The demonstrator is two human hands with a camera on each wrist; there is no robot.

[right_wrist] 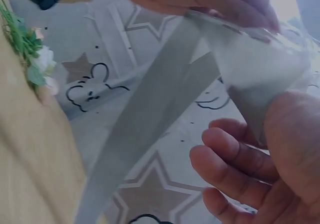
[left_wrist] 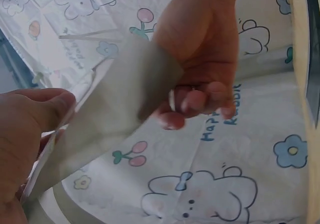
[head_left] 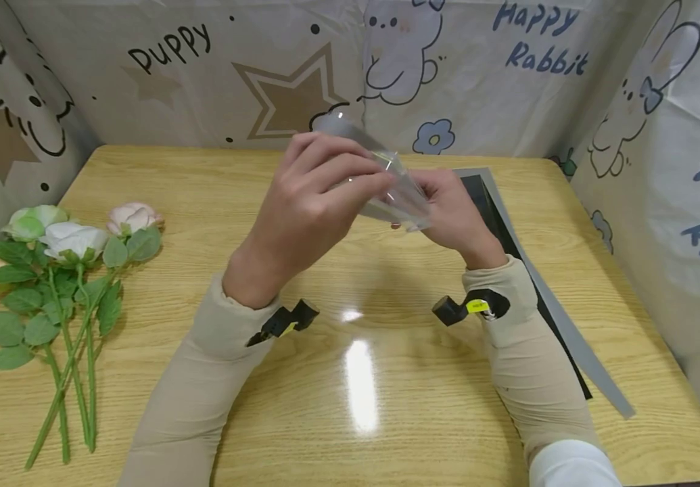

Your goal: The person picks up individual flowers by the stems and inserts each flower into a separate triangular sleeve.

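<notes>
Up over the table, both hands hold a thin grey sheet with glossy clear film (head_left: 407, 196). My left hand (head_left: 316, 196) grips its upper left side. In the left wrist view the left thumb (left_wrist: 62, 104) presses along the edge of the pale grey sheet (left_wrist: 115, 104). My right hand (head_left: 450, 210) pinches the lower right corner, its thumb (right_wrist: 295, 119) over the film in the right wrist view and its other fingers curled below. A long grey strip (right_wrist: 140, 114) slants down from the sheet there.
Several artificial roses (head_left: 76, 243) with green stems lie at the table's left. A black sheet (head_left: 559, 345) and a grey sheet (head_left: 605, 385) lie at the right, partly under my right arm. Printed cloth (head_left: 301, 81) surrounds the wooden table (head_left: 301, 406).
</notes>
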